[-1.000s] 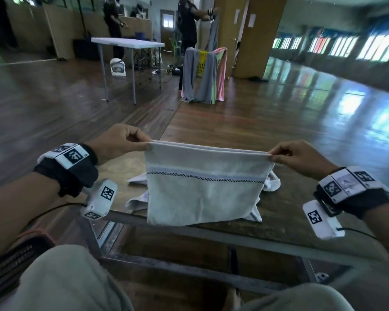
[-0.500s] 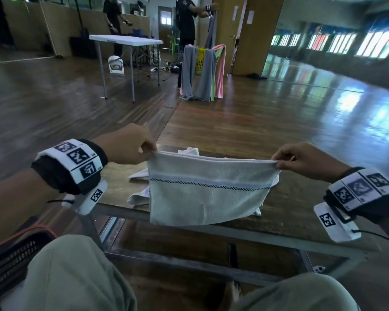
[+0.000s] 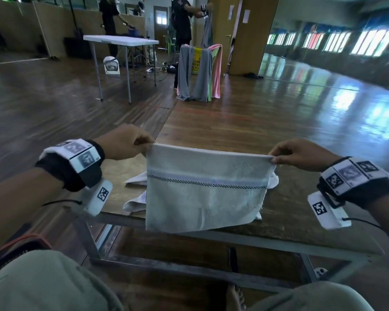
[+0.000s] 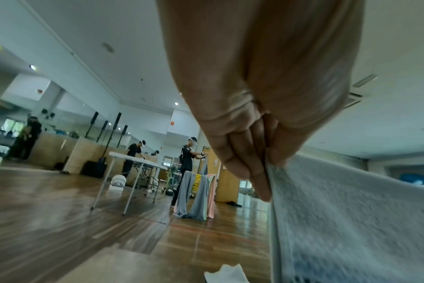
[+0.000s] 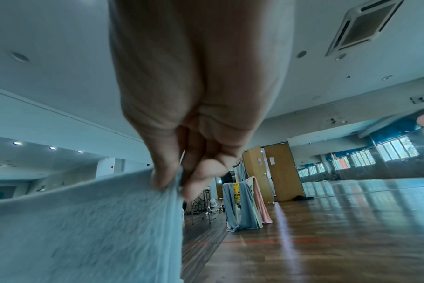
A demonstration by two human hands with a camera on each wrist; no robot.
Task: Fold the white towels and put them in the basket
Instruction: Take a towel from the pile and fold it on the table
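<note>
A white towel point(image 3: 206, 198) with a thin checked stripe hangs folded in the air over the near edge of a low wooden table point(image 3: 288, 212). My left hand point(image 3: 144, 144) pinches its top left corner; the left wrist view shows finger and thumb of that left hand point(image 4: 266, 172) clamped on the towel point(image 4: 351, 220). My right hand point(image 3: 276, 157) pinches the top right corner, and the right wrist view shows this right hand point(image 5: 174, 180) nipping the towel point(image 5: 85, 229). More white towels point(image 3: 135, 196) lie crumpled on the table behind it. A dark basket point(image 3: 14, 245) with an orange rim sits low at my left.
My knees point(image 3: 43, 281) fill the bottom of the head view, with the table's metal frame point(image 3: 189, 268) in front. Far off stand a white folding table point(image 3: 121, 40), a rack draped with grey and pink cloths point(image 3: 198, 70), and people in black.
The towel stays stretched between both hands. It dipped and tilted half a second ago and is now lifted level again, hanging flatter.
</note>
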